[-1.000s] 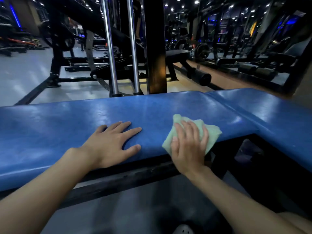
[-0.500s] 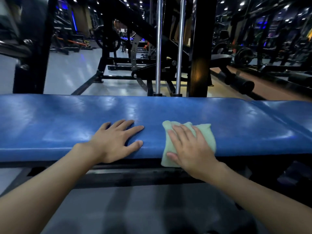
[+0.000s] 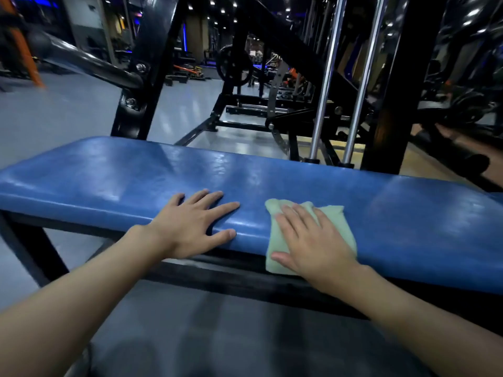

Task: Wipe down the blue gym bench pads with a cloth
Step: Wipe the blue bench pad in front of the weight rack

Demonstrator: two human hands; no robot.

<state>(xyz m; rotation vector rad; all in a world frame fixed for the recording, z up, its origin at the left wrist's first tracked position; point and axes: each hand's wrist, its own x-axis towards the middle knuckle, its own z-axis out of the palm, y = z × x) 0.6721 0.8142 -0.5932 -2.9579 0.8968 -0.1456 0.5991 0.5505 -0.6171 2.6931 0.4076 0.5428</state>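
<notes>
Dim gym, black machine frames (image 3: 152, 77) behind. Blue bench pad (image 3: 136, 175) glossy, likely slick. Pale green cloth (image 3: 341, 221) draped over near edge; soft, light, best pinned under palm. Right hand (image 3: 310, 240) flat, pressing cloth. Left hand (image 3: 193, 224) flat, bracing on pad.

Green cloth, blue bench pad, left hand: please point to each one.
green cloth (image 3: 340, 221), head view, uncovered part near its right edge
blue bench pad (image 3: 136, 172), head view, bare top, left part
left hand (image 3: 190, 229), head view, back of the hand
</notes>
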